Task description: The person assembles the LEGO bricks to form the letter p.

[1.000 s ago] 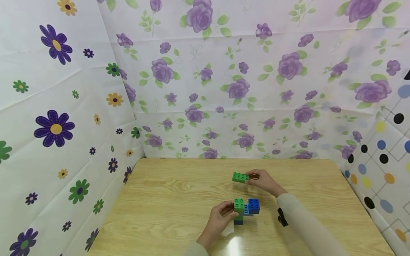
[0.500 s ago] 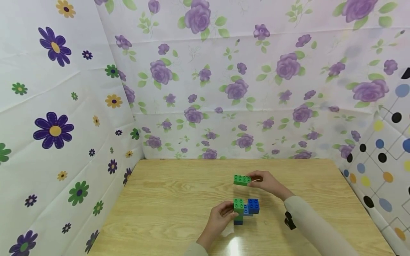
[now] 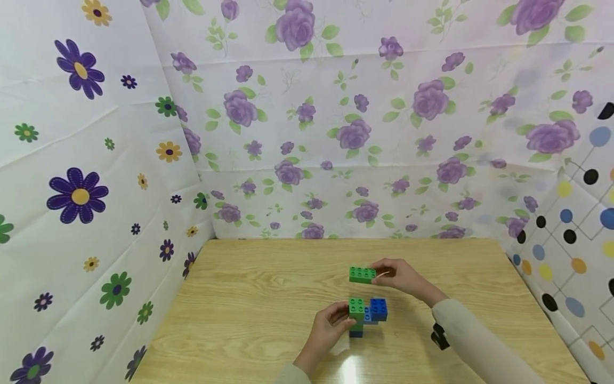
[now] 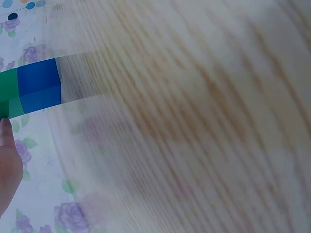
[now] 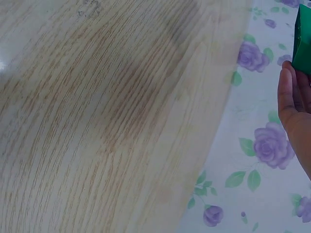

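My left hand (image 3: 328, 329) grips the left side of a small stack of toy building bricks. Green bricks (image 3: 356, 306) make up its upper part, over a dark blue brick (image 3: 356, 334) at the bottom. From its right side a light blue brick (image 3: 367, 314) juts out, bearing a blue brick (image 3: 378, 309). Behind the stack, my right hand (image 3: 399, 276) pinches the right end of a long green brick (image 3: 362, 274), studs up. In the left wrist view the thumb (image 4: 7, 133) touches green above a blue brick (image 4: 40, 85). The held green brick (image 5: 303, 41) shows at the right wrist view's edge.
The bricks are over a wooden table (image 3: 259, 298). A flowered white cloth (image 3: 326, 133) hangs behind its far edge, and patterned cloths stand along the left and right sides. A black strap (image 3: 439, 336) is on the right sleeve (image 3: 472, 333).
My right hand has brought the long green brick slightly nearer to me, down toward the stack in the head view. The left hand keeps its grip on the stack.
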The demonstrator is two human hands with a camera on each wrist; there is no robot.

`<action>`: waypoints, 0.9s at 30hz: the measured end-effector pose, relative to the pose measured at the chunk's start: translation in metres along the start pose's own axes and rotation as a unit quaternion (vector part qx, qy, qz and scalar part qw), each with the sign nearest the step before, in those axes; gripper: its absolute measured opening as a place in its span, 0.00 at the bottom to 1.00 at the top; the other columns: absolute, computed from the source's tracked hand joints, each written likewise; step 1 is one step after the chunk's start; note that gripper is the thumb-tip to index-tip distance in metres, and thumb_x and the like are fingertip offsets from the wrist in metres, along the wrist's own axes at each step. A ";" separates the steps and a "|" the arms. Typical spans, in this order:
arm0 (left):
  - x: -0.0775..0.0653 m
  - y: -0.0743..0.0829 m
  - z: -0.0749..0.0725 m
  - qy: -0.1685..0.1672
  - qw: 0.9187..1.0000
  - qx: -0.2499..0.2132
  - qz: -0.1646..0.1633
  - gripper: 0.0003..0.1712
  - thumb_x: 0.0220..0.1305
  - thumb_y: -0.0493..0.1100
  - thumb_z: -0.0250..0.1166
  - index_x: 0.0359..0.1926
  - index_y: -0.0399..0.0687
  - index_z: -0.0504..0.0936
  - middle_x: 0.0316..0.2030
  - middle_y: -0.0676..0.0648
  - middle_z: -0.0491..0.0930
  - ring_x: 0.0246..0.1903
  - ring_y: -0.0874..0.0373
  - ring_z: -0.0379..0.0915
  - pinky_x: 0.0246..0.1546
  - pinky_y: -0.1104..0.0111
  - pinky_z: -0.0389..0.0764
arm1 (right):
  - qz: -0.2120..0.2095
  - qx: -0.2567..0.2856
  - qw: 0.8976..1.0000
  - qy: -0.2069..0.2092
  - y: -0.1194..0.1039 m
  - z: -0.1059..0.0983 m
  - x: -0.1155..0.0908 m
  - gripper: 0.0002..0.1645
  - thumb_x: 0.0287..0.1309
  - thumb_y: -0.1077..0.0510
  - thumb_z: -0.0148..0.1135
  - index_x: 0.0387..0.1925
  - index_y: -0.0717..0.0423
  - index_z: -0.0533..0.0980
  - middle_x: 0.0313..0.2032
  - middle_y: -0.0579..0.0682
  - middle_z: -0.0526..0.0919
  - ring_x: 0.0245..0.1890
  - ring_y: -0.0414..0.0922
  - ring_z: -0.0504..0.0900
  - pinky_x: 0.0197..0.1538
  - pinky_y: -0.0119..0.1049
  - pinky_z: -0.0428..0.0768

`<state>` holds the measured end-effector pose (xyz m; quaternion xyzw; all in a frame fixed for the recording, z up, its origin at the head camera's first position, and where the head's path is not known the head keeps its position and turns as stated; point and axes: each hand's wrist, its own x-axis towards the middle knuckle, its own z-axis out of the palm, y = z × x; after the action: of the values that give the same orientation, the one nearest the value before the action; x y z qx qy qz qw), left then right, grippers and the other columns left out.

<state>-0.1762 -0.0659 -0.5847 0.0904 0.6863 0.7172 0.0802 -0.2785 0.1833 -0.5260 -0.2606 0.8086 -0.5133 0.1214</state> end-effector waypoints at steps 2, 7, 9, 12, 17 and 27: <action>0.000 0.001 0.000 0.002 1.000 0.002 0.000 0.22 0.58 0.36 0.68 0.55 0.38 0.77 0.53 0.42 0.78 0.56 0.49 0.74 0.55 0.72 0.77 | -0.009 -0.001 1.000 -0.001 -0.003 0.000 -0.002 0.29 0.60 0.50 0.66 0.59 0.60 0.73 0.53 0.56 0.78 0.48 0.48 0.80 0.47 0.37 0.84; 0.000 0.001 0.000 0.003 1.000 0.004 0.002 0.23 0.59 0.35 0.68 0.55 0.38 0.77 0.54 0.42 0.77 0.56 0.49 0.74 0.55 0.72 0.77 | -0.015 -0.003 1.000 -0.002 -0.009 -0.001 -0.005 0.26 0.60 0.51 0.66 0.57 0.56 0.75 0.52 0.55 0.78 0.47 0.45 0.80 0.47 0.35 0.84; 0.000 0.001 0.000 0.003 1.000 0.003 0.002 0.23 0.59 0.35 0.68 0.55 0.37 0.77 0.54 0.42 0.77 0.56 0.49 0.74 0.55 0.72 0.77 | -0.013 -0.002 1.000 -0.005 -0.012 -0.001 -0.007 0.25 0.60 0.51 0.66 0.57 0.54 0.75 0.52 0.54 0.78 0.47 0.45 0.80 0.46 0.34 0.84; 0.000 0.001 0.000 0.002 1.000 0.001 0.004 0.23 0.59 0.35 0.68 0.55 0.37 0.77 0.54 0.41 0.77 0.56 0.48 0.74 0.55 0.71 0.77 | -0.021 -0.002 1.000 -0.013 -0.016 -0.001 -0.010 0.24 0.60 0.52 0.66 0.56 0.53 0.75 0.51 0.54 0.78 0.47 0.45 0.80 0.46 0.34 0.84; -0.001 0.000 0.000 -0.001 1.000 0.004 0.023 0.22 0.58 0.34 0.68 0.55 0.36 0.77 0.53 0.40 0.78 0.55 0.48 0.75 0.55 0.70 0.78 | -0.046 0.003 0.999 -0.021 -0.022 0.000 -0.014 0.23 0.60 0.52 0.66 0.56 0.53 0.76 0.49 0.53 0.79 0.46 0.46 0.80 0.45 0.36 0.84; -0.001 -0.001 0.000 0.000 1.000 0.002 0.026 0.22 0.59 0.34 0.68 0.55 0.35 0.76 0.53 0.39 0.77 0.55 0.47 0.74 0.55 0.70 0.78 | -0.074 0.001 0.997 -0.030 -0.030 0.006 -0.023 0.21 0.61 0.53 0.66 0.55 0.53 0.77 0.48 0.52 0.79 0.44 0.44 0.80 0.45 0.36 0.84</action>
<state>-0.1752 -0.0656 -0.5860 0.1081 0.6849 0.7179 0.0615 -0.2472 0.1813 -0.5033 -0.3346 0.7828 -0.5136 0.1072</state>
